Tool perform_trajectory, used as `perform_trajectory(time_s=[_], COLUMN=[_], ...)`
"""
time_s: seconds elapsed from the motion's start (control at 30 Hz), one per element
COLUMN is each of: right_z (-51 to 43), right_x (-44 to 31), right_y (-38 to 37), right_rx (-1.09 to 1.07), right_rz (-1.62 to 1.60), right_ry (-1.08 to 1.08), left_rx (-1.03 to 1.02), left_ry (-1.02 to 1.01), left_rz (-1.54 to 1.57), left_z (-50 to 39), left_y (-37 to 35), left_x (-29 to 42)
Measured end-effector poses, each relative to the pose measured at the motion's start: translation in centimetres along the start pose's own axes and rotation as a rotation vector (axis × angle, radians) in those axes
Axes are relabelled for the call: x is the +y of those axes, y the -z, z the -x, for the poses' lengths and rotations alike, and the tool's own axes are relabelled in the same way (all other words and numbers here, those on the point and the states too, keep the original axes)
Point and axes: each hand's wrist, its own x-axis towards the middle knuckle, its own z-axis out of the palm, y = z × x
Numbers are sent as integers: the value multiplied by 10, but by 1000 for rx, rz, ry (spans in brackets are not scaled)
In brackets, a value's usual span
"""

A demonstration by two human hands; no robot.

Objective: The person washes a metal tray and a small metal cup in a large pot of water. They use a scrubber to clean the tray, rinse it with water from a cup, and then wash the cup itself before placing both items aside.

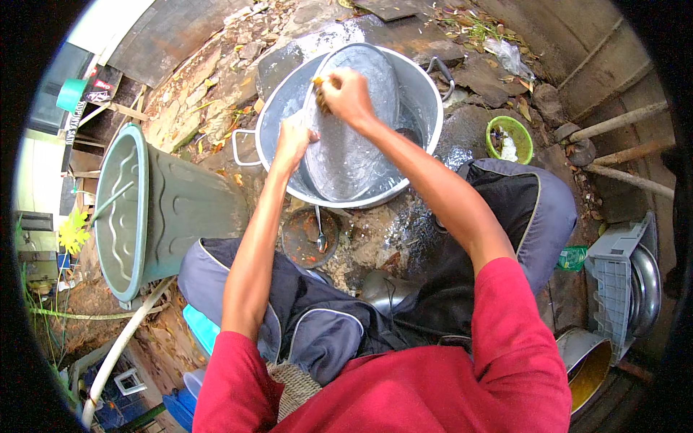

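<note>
A large round aluminium pot (433,135) with side handles stands on the ground before me. Tilted inside it is a wide grey metal piece (352,157), perhaps a lid or a shallow pan, with wet streaks on its face. My left hand (294,142) grips its left rim, thumb on the near side. My right hand (349,96) is closed around a brown and yellow scrubbing pad (323,102), pressed to the upper left of the metal face. Some water and a dark item, partly hidden, show in the pot's bottom.
A tall green plastic bin (189,200) leans at the left. A dark stone dish (300,238) with a spoon (321,241) lies below the pot. At the right are a lime-green basket (525,143), a grey crate (609,281) holding metal bowls, and a metal pot (584,346) with brownish contents.
</note>
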Motion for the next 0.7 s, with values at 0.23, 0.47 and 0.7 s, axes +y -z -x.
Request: perform_trajectory(time_s=[0.23,0.47,0.7], right_z=[-46,-19,-3], right_x=[39,40,16], right_y=[32,13,-1], right_rx=[128,-185,-270], right_rz=[47,-203,-107], right_ry=[-323,-230,-152], left_rx=[-77,-122,-66], left_ry=[-68,-117,33], left_rz=[37,38,15], left_z=[59,-8,-47], left_y=[-15,-4,1], left_x=[-23,9,37])
